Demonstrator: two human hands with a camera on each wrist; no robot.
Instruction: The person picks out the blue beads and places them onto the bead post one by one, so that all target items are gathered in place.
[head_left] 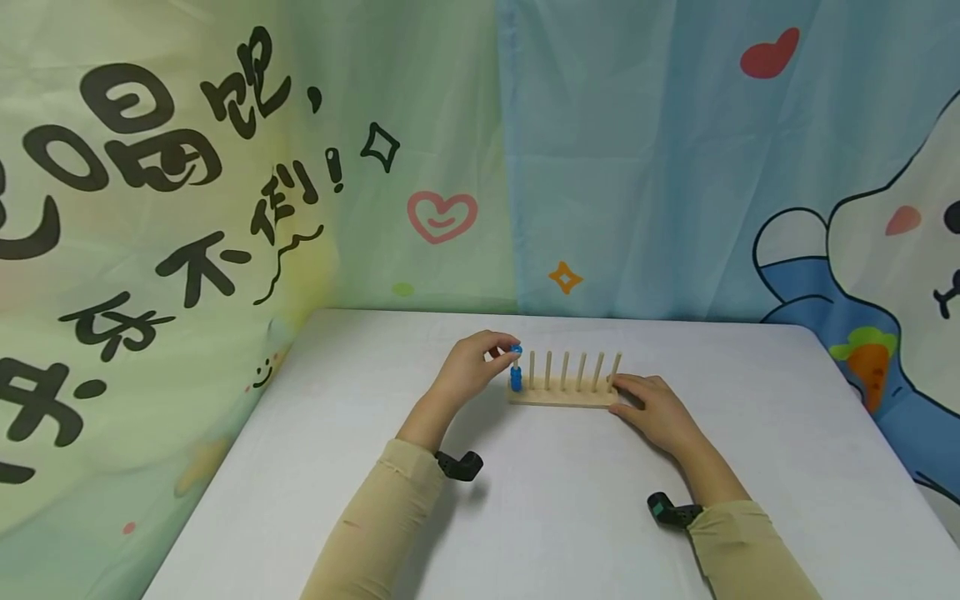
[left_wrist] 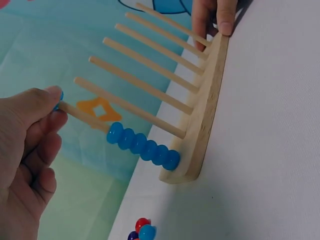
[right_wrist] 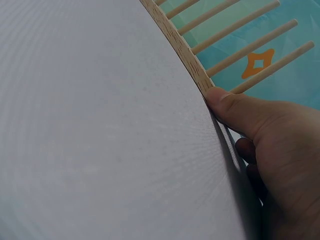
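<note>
A wooden peg rack with a row of upright pegs stands on the table. Its leftmost peg carries a stack of blue beads, piled from the base partway up. At the tip of that same peg, my left hand pinches one more blue bead between thumb and fingertips. The other pegs are bare. My right hand grips the right end of the rack's base, with the thumb on its front edge and the fingers behind, partly hidden.
In the left wrist view, several loose beads, red, blue and dark, lie on the white table left of the rack. A printed curtain hangs behind the table's back edge. A black camera mount sits on each wrist.
</note>
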